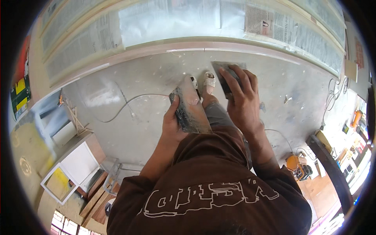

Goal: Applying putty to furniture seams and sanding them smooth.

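My left hand grips a flat rectangular putty plate in front of my body. The plate's face is smeared with pinkish-brown filler, and its edge near my thumb is dark and worn. My right hand is closed on a thin dark scraper blade, held to the right of the plate and apart from it. My fingers lie across the blade's face and cover part of it. Both tools are above the floor, short of the long pale wooden edge ahead.
Beyond that edge, panels are masked with newspaper and whitish sheeting. A thin hose curves over the grey floor on the left. A white frame and boards stand at lower left. An orange machine sits at lower right, near a dark beam.
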Action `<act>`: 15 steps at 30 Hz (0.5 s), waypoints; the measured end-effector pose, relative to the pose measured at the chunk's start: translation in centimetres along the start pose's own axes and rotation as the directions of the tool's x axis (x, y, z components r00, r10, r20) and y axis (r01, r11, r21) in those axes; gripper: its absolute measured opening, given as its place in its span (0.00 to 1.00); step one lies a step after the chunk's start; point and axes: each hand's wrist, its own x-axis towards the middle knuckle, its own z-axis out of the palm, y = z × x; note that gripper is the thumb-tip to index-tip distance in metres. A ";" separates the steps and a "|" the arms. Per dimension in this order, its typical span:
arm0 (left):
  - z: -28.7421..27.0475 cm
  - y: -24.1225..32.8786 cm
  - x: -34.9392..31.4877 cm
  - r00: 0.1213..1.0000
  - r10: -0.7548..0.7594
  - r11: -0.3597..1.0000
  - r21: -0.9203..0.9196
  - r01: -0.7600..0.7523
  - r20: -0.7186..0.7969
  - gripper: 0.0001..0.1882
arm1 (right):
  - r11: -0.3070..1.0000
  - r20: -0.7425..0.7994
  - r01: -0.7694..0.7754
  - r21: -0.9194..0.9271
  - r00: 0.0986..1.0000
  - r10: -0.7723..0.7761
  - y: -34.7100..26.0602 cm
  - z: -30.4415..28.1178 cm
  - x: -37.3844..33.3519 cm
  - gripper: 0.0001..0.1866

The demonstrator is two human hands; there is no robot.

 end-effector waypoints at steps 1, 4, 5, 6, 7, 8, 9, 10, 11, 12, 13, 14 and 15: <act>0.3 0.3 0.3 0.998 0.031 0.996 0.085 -0.026 -0.053 0.25 | 1.000 0.003 -0.002 -0.008 1.000 0.002 -0.3 0.2 0.7 0.35; 0.2 1.0 0.7 0.984 0.106 0.982 0.170 -0.081 -0.146 0.28 | 0.995 0.000 0.062 -0.083 0.998 -0.063 -0.4 0.9 2.9 0.35; -0.4 1.9 0.6 0.991 0.092 0.987 0.143 -0.077 -0.099 0.26 | 0.991 0.004 0.069 -0.113 0.998 -0.069 -0.3 1.2 3.5 0.34; -0.4 2.3 0.7 0.995 0.080 0.991 0.113 -0.074 -0.051 0.24 | 0.986 0.010 0.079 -0.145 0.997 -0.078 -0.2 1.3 4.0 0.33; 0.2 2.4 0.4 0.991 0.090 0.993 0.090 -0.081 -0.101 0.23 | 0.979 0.012 0.093 -0.180 0.996 -0.092 -0.1 1.5 4.3 0.32; -0.1 2.5 0.2 0.992 0.078 0.994 0.083 -0.069 -0.102 0.23 | 0.978 0.017 0.086 -0.191 0.996 -0.084 -0.2 1.5 4.4 0.32; -0.2 3.0 0.0 0.991 0.076 0.995 0.080 -0.067 -0.113 0.23 | 0.981 0.016 0.070 -0.182 0.998 -0.069 -0.5 1.7 4.8 0.33; -0.4 3.7 0.0 0.989 0.074 0.995 0.077 -0.065 -0.124 0.23 | 0.983 0.015 0.055 -0.172 0.998 -0.053 -0.8 1.9 5.1 0.35; -0.5 4.6 0.1 0.990 0.065 0.996 0.072 -0.057 -0.124 0.23 | 0.982 0.017 0.051 -0.180 0.999 -0.048 -1.0 2.1 5.5 0.35; -0.3 5.2 -0.1 0.993 0.020 0.997 0.077 -0.011 -0.119 0.24 | 0.982 0.035 0.025 -0.189 0.999 -0.019 -1.0 2.3 5.5 0.35; 0.0 5.6 -0.3 0.993 -0.024 0.996 0.083 0.034 -0.115 0.24 | 0.981 0.052 0.001 -0.196 0.999 0.010 -1.0 2.5 5.4 0.36; 0.2 5.9 -0.5 0.992 -0.028 0.997 0.071 0.037 -0.120 0.24 | 0.979 0.064 0.001 -0.201 0.998 0.012 -0.9 2.6 5.1 0.36; 0.6 6.6 -0.4 0.989 0.003 0.995 0.095 0.011 -0.146 0.22 | 0.975 0.048 -0.005 -0.221 0.999 0.016 -0.7 2.8 5.0 0.36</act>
